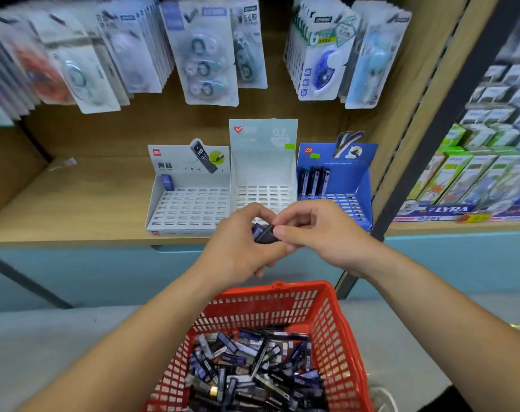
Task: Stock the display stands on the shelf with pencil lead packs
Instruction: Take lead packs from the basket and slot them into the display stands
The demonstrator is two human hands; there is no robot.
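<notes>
Head view: my left grip and right grip pinch one small dark lead pack; loosened, it may drop into red plastic basket below.

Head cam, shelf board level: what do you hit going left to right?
grey display stand with one blue pack at its back left → white display stand, no packs visible → blue display stand with dark packs at its back left → green boxes on the next shelf unit

Three display stands, one basket, two hands
</notes>
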